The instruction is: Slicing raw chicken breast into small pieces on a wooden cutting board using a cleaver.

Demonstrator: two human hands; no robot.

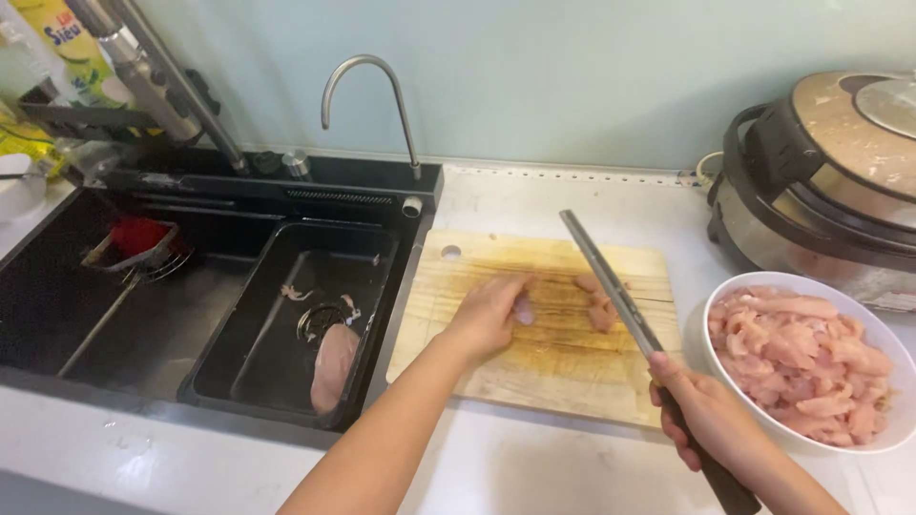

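White countertop (pixel 534 200) ran along a pale wall, with a black sink (pixel 143 315) set into it on the left and a curved steel tap (pixel 367 86) above. On the rectangular wooden chopping board (pixel 534 381) lay a few pale pink strips of raw chicken (pixel 599 307), glossy and unevenly cut, just beside the blade. A round white bowl (pixel 892 381) at the board's right edge was heaped with more pink strips of meat (pixel 797 358) (its far rim ran out of view). One whole chicken piece (pixel 331 367) sat in the black sink tray (pixel 286 362). The person's left hand (pixel 489 315) rested flat on the board, fingers loosely together, covering a piece whose shape I could not make out. Their right hand (pixel 701 410) was wrapped tight round the dark handle of a long steel knife (pixel 611 286), the handle's end cut off below. A metal cooker (pixel 821 181) stood behind the bowl.
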